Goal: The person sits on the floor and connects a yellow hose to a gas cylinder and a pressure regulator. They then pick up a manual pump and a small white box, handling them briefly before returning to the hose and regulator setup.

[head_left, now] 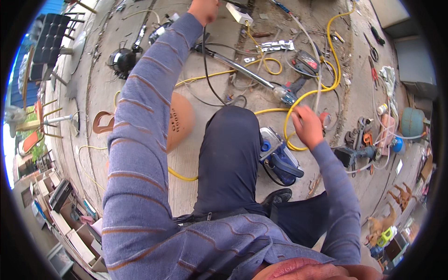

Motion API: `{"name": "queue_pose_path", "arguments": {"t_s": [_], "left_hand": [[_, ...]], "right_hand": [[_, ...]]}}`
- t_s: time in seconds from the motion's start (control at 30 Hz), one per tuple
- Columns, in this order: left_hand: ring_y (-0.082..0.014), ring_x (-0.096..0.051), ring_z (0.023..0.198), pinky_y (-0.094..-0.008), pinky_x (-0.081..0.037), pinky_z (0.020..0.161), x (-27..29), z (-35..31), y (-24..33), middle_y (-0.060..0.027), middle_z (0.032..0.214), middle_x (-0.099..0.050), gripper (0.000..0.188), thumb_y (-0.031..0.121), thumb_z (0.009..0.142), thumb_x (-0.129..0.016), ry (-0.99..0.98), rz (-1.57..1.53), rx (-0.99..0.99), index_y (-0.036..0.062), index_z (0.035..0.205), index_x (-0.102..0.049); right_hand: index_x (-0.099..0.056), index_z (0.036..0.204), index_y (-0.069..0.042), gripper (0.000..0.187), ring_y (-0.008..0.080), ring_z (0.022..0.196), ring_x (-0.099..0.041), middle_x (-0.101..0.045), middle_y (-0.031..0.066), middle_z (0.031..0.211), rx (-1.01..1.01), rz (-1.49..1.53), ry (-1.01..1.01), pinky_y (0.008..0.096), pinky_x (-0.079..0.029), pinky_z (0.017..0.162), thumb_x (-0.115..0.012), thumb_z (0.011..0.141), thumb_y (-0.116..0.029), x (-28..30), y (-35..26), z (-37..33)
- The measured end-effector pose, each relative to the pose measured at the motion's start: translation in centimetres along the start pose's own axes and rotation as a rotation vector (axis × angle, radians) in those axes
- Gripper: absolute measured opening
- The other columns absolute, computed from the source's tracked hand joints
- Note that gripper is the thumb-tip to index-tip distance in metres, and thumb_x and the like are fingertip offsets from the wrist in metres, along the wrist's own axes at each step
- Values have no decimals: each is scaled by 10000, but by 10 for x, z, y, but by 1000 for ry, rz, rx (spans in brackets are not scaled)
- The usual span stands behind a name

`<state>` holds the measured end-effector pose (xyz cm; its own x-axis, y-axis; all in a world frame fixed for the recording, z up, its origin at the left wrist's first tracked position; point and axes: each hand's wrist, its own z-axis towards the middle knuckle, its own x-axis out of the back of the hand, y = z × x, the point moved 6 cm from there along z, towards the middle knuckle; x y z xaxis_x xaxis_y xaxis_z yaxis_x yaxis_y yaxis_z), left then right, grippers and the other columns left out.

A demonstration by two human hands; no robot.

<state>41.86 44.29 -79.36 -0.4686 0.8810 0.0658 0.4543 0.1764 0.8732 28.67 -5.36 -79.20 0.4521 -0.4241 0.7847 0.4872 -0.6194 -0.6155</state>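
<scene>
My left hand, partly cut off by the upper edge, is closed, and a black cable runs down from it to the floor. Beside it lies a white power strip. My right hand hovers over a yellow hose with its fingers curled and nothing visible in them. Just beyond its fingertips is the clear bluish end of a long chrome tube. By my knee rests a blue power tool with a metal plate and black handle.
A red and black cordless drill lies among tangled hoses. Pliers, wrenches and a second power tool are at the right. A round black motor-like part sits at the left, with cardboard boxes lower left.
</scene>
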Motion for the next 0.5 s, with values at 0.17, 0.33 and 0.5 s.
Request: {"name": "queue_pose_path", "arguments": {"t_s": [0.17, 0.33, 0.5], "left_hand": [[-66, -448, 549, -275, -442, 503, -4, -51, 9, 51, 716, -522, 191, 205, 1062, -537, 86, 31, -6, 53, 1026, -647], [-128, -473, 523, -306, -395, 449, 13, -57, 10, -20, 708, -584, 200, 179, 1008, -579, 107, -69, -20, 40, 910, -684], [-73, -435, 587, -263, -381, 488, 17, -56, -8, 31, 785, -561, 239, 243, 1078, -524, 166, -46, 13, 61, 1051, -677]], "right_hand": [[-632, 1143, -73, 301, 364, 1086, -652, -668, 163, 1156, 17, -270, -101, 519, -487, 934, -725, 888, -203, -111, 20, 112], [-622, 1055, -100, 245, 342, 957, -707, -732, 142, 997, -78, -404, -153, 509, -478, 866, -699, 855, -219, -147, 47, 133], [-613, 1008, -104, 243, 349, 774, -712, -724, 132, 785, 45, -457, -141, 503, -471, 781, -685, 823, -243, -94, 20, 102]]}}
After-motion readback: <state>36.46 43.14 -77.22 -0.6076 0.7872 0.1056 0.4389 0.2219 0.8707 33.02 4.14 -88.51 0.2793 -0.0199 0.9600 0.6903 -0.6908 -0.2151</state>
